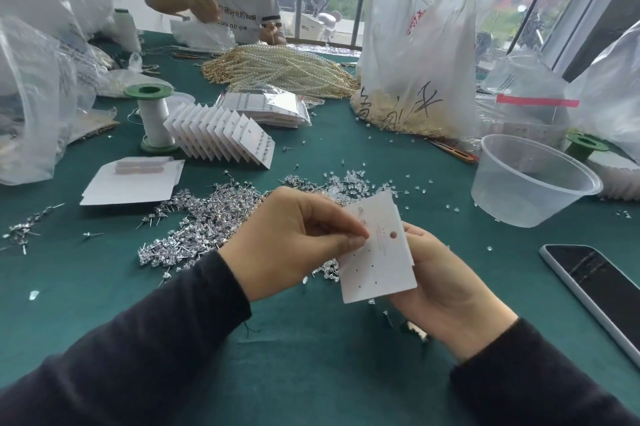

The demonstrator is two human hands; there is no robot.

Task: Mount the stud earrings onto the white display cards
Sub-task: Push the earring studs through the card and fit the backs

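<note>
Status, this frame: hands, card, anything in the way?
Right hand holds white card from behind. Left hand pinches its left edge. Nothing blocking; stud pile nearby.

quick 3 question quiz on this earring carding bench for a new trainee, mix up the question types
1. True or false: the right hand holds the white card from behind while the left hand pinches at the card's left edge.
2. Where does the clear plastic tub stand? A) left of the hands B) right of the hands C) on the person's lap
3. Fill in: the pile of loose stud earrings lies on a cloth coloured ____.
Key: 1 true; 2 B; 3 green
</note>
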